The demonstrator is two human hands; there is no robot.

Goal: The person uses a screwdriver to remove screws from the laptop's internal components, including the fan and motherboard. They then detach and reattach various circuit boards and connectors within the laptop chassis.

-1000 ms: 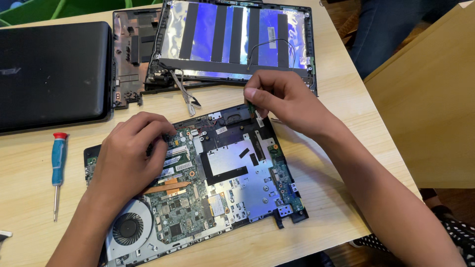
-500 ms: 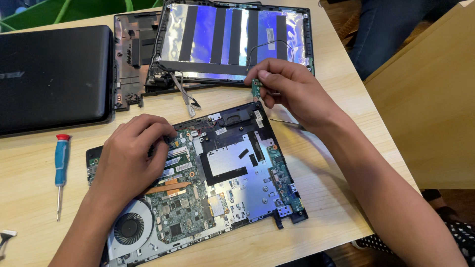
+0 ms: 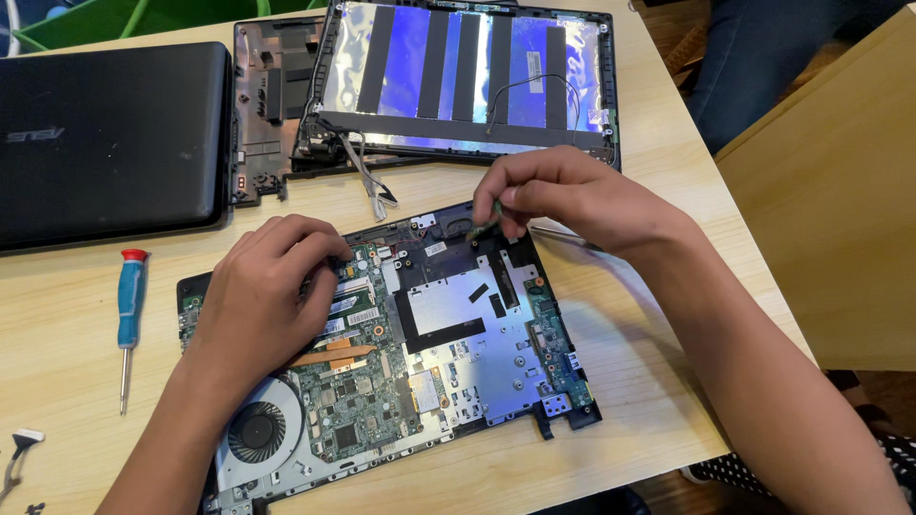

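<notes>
A blue screwdriver (image 3: 131, 300) lies on the surface (image 3: 57, 372). My left hand (image 3: 267, 291) presses flat and open on the opened laptop base (image 3: 410, 343). My right hand (image 3: 563, 195) pinches a small green part (image 3: 494, 212) just above its top edge. The screen lid (image 3: 468, 76) is already off; the fan (image 3: 256, 431) and board remain.

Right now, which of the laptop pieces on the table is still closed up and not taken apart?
The black laptop at the far left. Its lid is shut and whole, while the others show bare insides: the circuit board and the silver-backed screen cover.
</notes>
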